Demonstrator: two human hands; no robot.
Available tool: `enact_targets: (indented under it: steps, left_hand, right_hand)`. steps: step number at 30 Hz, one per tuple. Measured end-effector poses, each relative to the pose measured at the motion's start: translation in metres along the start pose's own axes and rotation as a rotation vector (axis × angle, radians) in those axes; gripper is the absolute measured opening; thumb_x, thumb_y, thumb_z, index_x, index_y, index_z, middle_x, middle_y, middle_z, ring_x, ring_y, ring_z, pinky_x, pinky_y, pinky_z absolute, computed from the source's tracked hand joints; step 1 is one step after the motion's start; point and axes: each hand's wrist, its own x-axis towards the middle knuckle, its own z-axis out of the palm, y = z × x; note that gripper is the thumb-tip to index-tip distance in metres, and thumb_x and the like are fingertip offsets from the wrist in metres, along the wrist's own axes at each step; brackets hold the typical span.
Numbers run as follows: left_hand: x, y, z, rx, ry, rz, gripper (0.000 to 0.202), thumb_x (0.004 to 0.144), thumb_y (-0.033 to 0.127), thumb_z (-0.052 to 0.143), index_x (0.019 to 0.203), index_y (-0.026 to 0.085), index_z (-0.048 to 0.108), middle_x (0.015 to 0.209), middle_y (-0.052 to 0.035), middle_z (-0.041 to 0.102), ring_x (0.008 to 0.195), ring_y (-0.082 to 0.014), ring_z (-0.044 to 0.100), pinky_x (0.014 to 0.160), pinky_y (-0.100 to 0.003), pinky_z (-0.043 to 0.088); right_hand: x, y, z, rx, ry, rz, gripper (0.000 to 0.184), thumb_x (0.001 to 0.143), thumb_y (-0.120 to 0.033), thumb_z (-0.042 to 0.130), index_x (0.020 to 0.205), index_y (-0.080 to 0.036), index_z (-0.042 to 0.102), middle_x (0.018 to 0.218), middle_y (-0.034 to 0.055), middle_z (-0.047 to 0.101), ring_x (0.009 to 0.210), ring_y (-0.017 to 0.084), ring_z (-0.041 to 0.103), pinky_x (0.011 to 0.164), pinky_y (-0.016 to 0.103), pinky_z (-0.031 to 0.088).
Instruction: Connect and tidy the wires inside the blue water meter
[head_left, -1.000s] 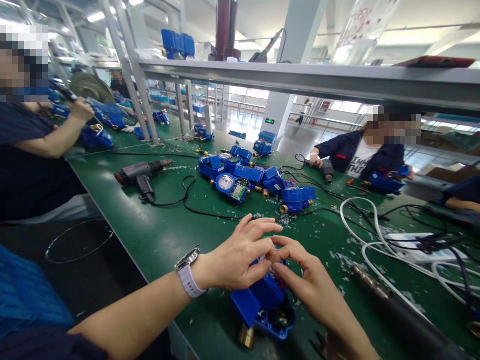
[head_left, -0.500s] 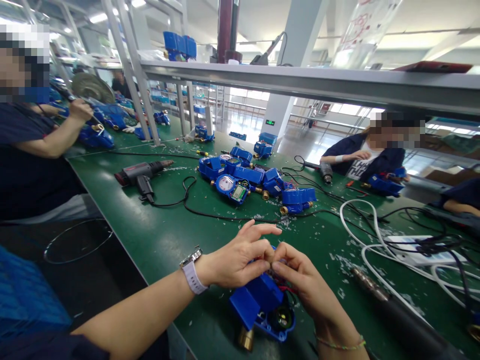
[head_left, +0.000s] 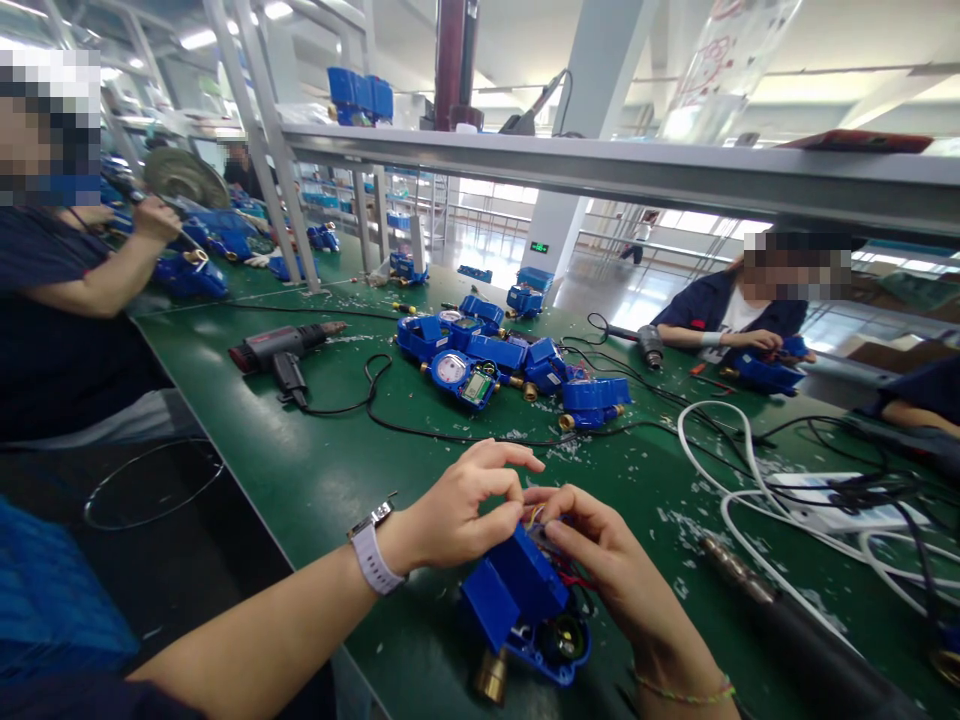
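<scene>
pinching thin wires over a blue meter housing

from the head view, our left hand [head_left: 457, 515] and right hand [head_left: 600, 545] meet above a blue plastic water meter housing [head_left: 517, 585] lying on the green desk [head_left: 315, 480], its brass threaded fitting [head_left: 491, 675] at the near end. the fingers [head_left: 499, 470] of both hands press together at the housing's top, seemingly pinching thin coloured wires [head_left: 562, 560], though the fingertips hide the exact grip. we judge it best to work with the fingertips alone, keeping the wires untangled and never tugging where they leave the housing. a corded grey power tool [head_left: 281, 350] lies farther along the desk, near a heap of blue water meters [head_left: 465, 350].
</scene>
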Motion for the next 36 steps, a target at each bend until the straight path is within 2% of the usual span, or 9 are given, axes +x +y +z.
enact_targets:
  steps: [3, 6, 9, 14, 17, 22, 26, 32, 36]
  left_hand:
    - [0.002, 0.0, 0.002, 0.024, -0.028, -0.03, 0.009, 0.082, 0.02, 0.058, 0.082, 0.018, 0.067, 0.128, -0.0112, 0.06, 0.124, -0.0241, 0.052, 0.107, -0.041, 0.039]
    - [0.005, -0.002, 0.004, 0.008, -0.071, -0.051, 0.01, 0.079, 0.017, 0.061, 0.083, 0.019, 0.07, 0.128, -0.0115, 0.061, 0.125, -0.0255, 0.052, 0.108, -0.044, 0.039]
    - [0.009, -0.004, 0.005, -0.054, -0.128, -0.037, 0.011, 0.077, 0.015, 0.062, 0.082, 0.018, 0.071, 0.129, -0.013, 0.062, 0.127, -0.026, 0.052, 0.109, -0.043, 0.039]
    - [0.015, -0.006, 0.006, -0.189, -0.222, -0.05, 0.011, 0.081, 0.021, 0.061, 0.075, 0.017, 0.07, 0.124, -0.0113, 0.064, 0.125, -0.0235, 0.054, 0.108, -0.038, 0.039]
    - [0.013, -0.006, 0.008, -0.249, -0.195, -0.117, 0.01, 0.078, 0.021, 0.063, 0.072, 0.017, 0.07, 0.119, -0.0094, 0.066, 0.119, -0.0237, 0.058, 0.102, -0.036, 0.042]
    - [0.009, -0.002, 0.012, -0.324, -0.15, -0.21, 0.013, 0.066, 0.01, 0.059, 0.067, 0.016, 0.071, 0.108, -0.0066, 0.069, 0.099, -0.0214, 0.065, 0.091, -0.034, 0.047]
    - [0.008, -0.003, 0.014, -0.349, -0.129, -0.238, 0.019, 0.063, 0.01, 0.057, 0.069, 0.018, 0.073, 0.107, -0.0048, 0.069, 0.102, -0.0224, 0.064, 0.095, -0.037, 0.045]
    - [0.009, -0.004, 0.016, -0.39, -0.089, -0.282, 0.017, 0.074, 0.025, 0.061, 0.063, 0.017, 0.071, 0.101, -0.0055, 0.071, 0.103, -0.0234, 0.063, 0.094, -0.036, 0.047]
    - [0.01, -0.005, 0.021, -0.422, -0.047, -0.327, 0.014, 0.068, 0.021, 0.06, 0.057, 0.016, 0.068, 0.099, -0.0059, 0.07, 0.102, -0.0236, 0.063, 0.093, -0.036, 0.047]
  right_hand:
    - [-0.001, -0.003, 0.001, -0.154, 0.036, -0.02, 0.025, 0.088, -0.043, 0.064, 0.08, -0.019, 0.06, 0.114, 0.0065, 0.062, 0.088, 0.018, 0.059, 0.072, 0.027, 0.045]
    - [-0.002, -0.006, 0.001, -0.341, 0.069, -0.076, 0.023, 0.09, -0.04, 0.059, 0.081, -0.02, 0.061, 0.117, 0.0079, 0.061, 0.103, 0.024, 0.057, 0.084, 0.034, 0.045]
    - [-0.006, -0.008, 0.0, -0.495, 0.097, -0.163, 0.015, 0.092, -0.033, 0.056, 0.084, -0.022, 0.063, 0.117, 0.0064, 0.06, 0.118, 0.025, 0.05, 0.099, 0.038, 0.036]
    - [-0.011, -0.012, 0.001, -0.605, 0.14, -0.217, 0.01, 0.09, -0.025, 0.056, 0.083, -0.023, 0.063, 0.105, 0.0045, 0.059, 0.105, 0.021, 0.055, 0.092, 0.032, 0.04]
    - [-0.011, -0.014, 0.003, -0.623, 0.152, -0.232, 0.011, 0.09, -0.023, 0.056, 0.082, -0.023, 0.064, 0.099, 0.0035, 0.059, 0.099, 0.019, 0.056, 0.088, 0.031, 0.041]
    - [-0.009, -0.016, 0.004, -0.615, 0.155, -0.228, 0.012, 0.09, -0.024, 0.056, 0.081, -0.023, 0.065, 0.098, 0.0033, 0.059, 0.097, 0.019, 0.057, 0.085, 0.031, 0.042]
    - [-0.008, -0.014, 0.001, -0.606, 0.14, -0.227, 0.013, 0.09, -0.025, 0.057, 0.079, -0.022, 0.065, 0.096, 0.0044, 0.062, 0.097, 0.021, 0.057, 0.086, 0.032, 0.043]
    - [-0.008, -0.011, 0.0, -0.597, 0.135, -0.231, 0.012, 0.09, -0.026, 0.058, 0.082, -0.023, 0.066, 0.1, 0.0036, 0.062, 0.097, 0.02, 0.058, 0.086, 0.031, 0.043]
    - [-0.008, -0.011, 0.003, -0.632, 0.14, -0.269, 0.012, 0.09, -0.023, 0.056, 0.083, -0.024, 0.065, 0.099, 0.0035, 0.062, 0.098, 0.02, 0.057, 0.086, 0.032, 0.043]
